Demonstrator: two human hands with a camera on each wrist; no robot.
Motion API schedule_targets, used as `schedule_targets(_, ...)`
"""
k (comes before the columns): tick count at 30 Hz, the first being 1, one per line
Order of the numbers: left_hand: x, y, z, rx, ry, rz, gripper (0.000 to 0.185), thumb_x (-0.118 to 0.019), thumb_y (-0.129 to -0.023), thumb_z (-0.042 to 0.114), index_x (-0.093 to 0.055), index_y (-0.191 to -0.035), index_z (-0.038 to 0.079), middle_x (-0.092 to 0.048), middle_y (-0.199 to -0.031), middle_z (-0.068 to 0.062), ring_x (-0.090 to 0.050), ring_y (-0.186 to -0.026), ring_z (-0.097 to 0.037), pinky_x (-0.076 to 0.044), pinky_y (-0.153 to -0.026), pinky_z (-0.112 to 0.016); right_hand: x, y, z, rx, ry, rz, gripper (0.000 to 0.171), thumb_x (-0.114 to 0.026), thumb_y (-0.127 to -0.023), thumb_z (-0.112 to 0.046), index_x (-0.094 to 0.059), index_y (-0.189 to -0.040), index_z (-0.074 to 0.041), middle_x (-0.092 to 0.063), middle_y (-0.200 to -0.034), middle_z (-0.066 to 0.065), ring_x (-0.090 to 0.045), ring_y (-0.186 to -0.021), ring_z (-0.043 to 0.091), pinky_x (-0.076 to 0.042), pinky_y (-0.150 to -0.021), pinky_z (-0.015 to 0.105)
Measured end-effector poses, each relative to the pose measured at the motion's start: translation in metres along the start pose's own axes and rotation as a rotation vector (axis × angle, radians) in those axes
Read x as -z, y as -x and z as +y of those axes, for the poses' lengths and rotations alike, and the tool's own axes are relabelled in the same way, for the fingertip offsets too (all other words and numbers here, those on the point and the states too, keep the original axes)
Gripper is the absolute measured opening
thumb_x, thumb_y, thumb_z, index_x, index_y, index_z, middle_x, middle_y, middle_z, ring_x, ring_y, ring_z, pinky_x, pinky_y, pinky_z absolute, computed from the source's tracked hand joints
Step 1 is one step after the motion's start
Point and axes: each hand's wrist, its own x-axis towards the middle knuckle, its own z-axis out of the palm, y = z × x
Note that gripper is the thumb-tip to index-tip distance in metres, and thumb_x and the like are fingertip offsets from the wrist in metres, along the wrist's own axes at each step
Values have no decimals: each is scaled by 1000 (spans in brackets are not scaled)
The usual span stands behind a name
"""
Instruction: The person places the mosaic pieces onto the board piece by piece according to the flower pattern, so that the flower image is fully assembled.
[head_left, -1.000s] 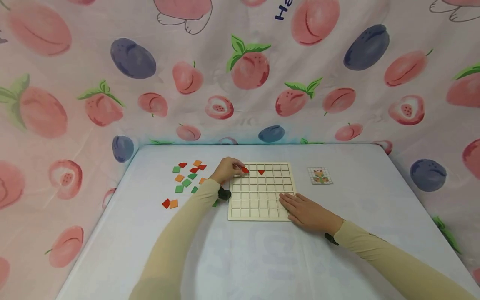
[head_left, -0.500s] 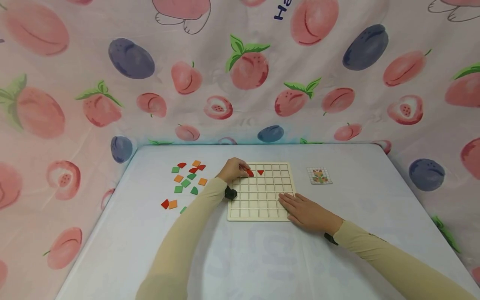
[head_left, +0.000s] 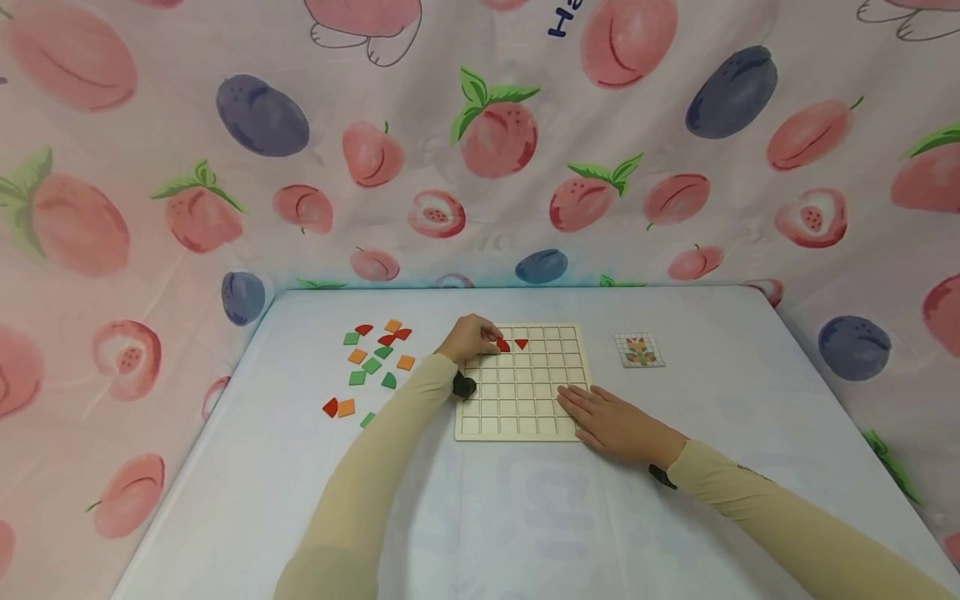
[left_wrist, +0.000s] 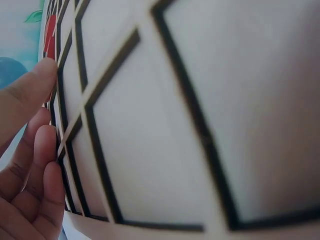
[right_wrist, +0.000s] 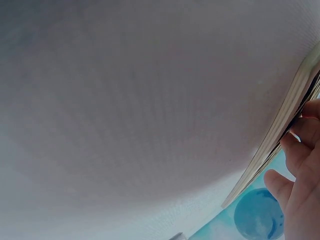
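Observation:
A wooden grid board [head_left: 525,400] lies in the middle of the table. My left hand [head_left: 486,340] is at its top row and pinches a red piece [head_left: 503,345], which sits in the cell just left of a red triangle [head_left: 521,343]. In the left wrist view the thumb [left_wrist: 27,97] and curled fingers lie against the board [left_wrist: 175,125], with the red piece [left_wrist: 50,35] just beyond them. My right hand [head_left: 581,406] rests flat on the board's lower right corner, fingers straight. The right wrist view shows the board's edge [right_wrist: 280,130] and fingers [right_wrist: 300,165] beside it.
Several loose green, orange and red pieces [head_left: 371,364] lie scattered left of the board. A small pattern card [head_left: 639,351] lies to its right. Fruit-print cloth walls [head_left: 495,167] enclose the table on three sides.
My left hand has carried the red piece rightward along the top row, to the cell beside the red triangle. The right hand has stayed in place.

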Motion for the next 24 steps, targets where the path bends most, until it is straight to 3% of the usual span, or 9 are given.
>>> schedule_targets(8, 3, -2, -6, 10, 22, -28, 24, -76, -77, 7, -72, -101, 5, -69, -99, -9, -60, -84, -17, -50, -80, -27, 0, 0, 0, -1, -6, 2, 56, -42, -99, -32, -31, -146, -3, -29, -153, 12, -28, -142, 28, -29, -112, 48)
schedule_targets(24, 1, -2, -1, -5, -62, -29, 20, -75, -79, 10, -73, -98, 7, -67, -93, -8, -57, -82, -16, -47, -75, -25, -2, -1, 1, 7, 23, 7, 56, -41, -99, -33, -31, -146, -4, -30, -153, 11, -29, -142, 27, -29, -112, 47)
